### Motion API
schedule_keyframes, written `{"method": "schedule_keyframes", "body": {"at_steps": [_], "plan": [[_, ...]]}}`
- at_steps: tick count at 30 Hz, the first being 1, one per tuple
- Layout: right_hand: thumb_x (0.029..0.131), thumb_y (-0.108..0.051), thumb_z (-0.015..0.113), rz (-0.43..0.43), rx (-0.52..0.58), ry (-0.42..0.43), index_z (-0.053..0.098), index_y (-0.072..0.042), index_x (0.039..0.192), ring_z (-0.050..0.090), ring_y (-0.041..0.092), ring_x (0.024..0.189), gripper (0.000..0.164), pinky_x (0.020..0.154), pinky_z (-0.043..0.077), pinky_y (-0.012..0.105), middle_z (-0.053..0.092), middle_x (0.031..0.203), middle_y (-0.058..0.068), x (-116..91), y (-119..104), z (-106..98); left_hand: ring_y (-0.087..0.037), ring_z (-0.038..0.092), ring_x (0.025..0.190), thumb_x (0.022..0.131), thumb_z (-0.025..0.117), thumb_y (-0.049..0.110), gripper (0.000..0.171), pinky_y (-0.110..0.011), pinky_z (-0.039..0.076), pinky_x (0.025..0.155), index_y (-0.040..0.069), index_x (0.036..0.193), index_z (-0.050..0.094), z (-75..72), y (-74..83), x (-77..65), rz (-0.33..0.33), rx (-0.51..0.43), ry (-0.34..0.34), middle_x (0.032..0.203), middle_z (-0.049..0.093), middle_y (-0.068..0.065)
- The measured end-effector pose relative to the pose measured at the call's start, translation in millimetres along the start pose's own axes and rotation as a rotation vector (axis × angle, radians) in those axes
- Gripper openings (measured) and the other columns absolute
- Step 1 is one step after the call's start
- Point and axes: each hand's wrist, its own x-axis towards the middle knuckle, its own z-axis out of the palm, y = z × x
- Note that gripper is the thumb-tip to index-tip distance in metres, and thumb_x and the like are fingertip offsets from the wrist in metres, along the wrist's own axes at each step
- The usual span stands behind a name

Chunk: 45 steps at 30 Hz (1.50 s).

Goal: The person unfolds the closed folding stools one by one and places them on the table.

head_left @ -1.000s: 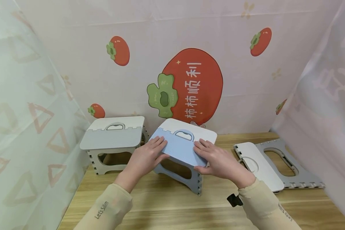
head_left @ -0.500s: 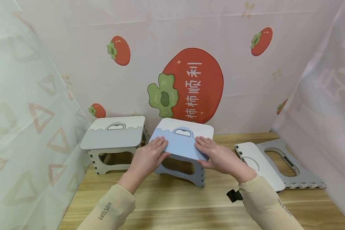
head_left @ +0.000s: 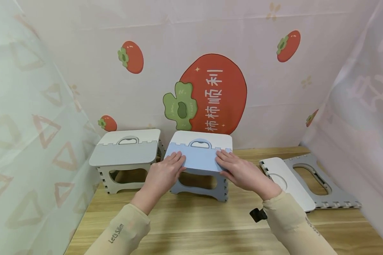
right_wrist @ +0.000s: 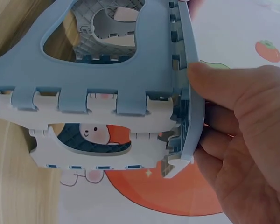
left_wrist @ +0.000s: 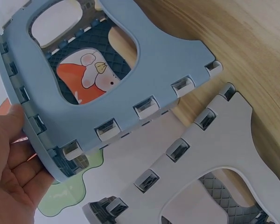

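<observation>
A blue and white folding stool (head_left: 198,158) stands on its legs at the middle back, its carrying handle lying flat in the top. My left hand (head_left: 167,170) holds the front left of its seat, fingers over the top. At the front right my right hand (head_left: 244,173) holds it likewise. In the left wrist view, the left thumb (left_wrist: 15,119) presses the rim beside the unfolded blue leg panel (left_wrist: 130,100). The right wrist view has the right thumb (right_wrist: 207,81) against the seat's edge.
Close on the left stands a grey and white folding stool (head_left: 124,154), unfolded. Another stool, with a white panel (head_left: 288,187) and grey leg panel (head_left: 333,189), lies flattened at the right. A patterned cloth wall (head_left: 265,117) rises behind the wooden tabletop (head_left: 207,226).
The blue stool has turned so that its front now faces me more squarely, its right side swinging back and left. Both hands have stayed on the seat, the right following that turn.
</observation>
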Motion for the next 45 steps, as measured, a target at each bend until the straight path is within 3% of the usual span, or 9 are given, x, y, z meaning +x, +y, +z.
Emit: {"method": "schedule_keyframes", "body": {"at_steps": [6, 16, 29, 45], "plan": [[0.098, -0.013, 0.07, 0.009, -0.018, 0.016, 0.059, -0.002, 0.142, 0.051, 0.037, 0.138, 0.047, 0.102, 0.052, 0.054, 0.053, 0.151, 0.018, 3, 0, 3, -0.024, 0.073, 0.11, 0.093, 0.077, 0.023, 0.027, -0.037, 0.057, 0.049, 0.011, 0.117, 0.071, -2.3, -0.1, 0.9, 0.002, 0.019, -0.007, 0.122, 0.074, -0.008], [0.095, -0.01, 0.073, 0.029, -0.04, 0.032, 0.062, -0.004, 0.14, 0.053, 0.036, 0.137, 0.047, 0.095, 0.056, 0.055, 0.055, 0.149, 0.017, 9, 1, 5, -0.023, 0.073, 0.11, 0.094, 0.076, 0.02, 0.026, -0.034, 0.052, 0.043, 0.012, 0.118, 0.072, -3.2, -0.6, 1.4, -0.008, 0.037, -0.021, 0.122, 0.074, -0.007], [0.095, -0.009, 0.072, 0.058, -0.021, 0.038, 0.063, -0.005, 0.14, 0.053, 0.036, 0.136, 0.046, 0.095, 0.056, 0.054, 0.056, 0.148, 0.017, 14, 3, 7, -0.023, 0.071, 0.114, 0.089, 0.075, 0.004, 0.037, -0.027, 0.037, 0.036, 0.013, 0.125, 0.072, -4.3, -0.5, -0.5, -0.021, 0.047, -0.064, 0.127, 0.072, -0.008], [0.095, -0.007, 0.071, 0.064, -0.02, 0.043, 0.064, -0.005, 0.139, 0.052, 0.035, 0.138, 0.044, 0.105, 0.05, 0.052, 0.056, 0.148, 0.016, 24, 7, 11, -0.023, 0.071, 0.113, 0.089, 0.074, 0.002, 0.038, -0.028, 0.041, 0.037, 0.012, 0.125, 0.073, -2.1, -1.1, 1.4, -0.059, 0.062, -0.061, 0.127, 0.072, -0.008]]}}
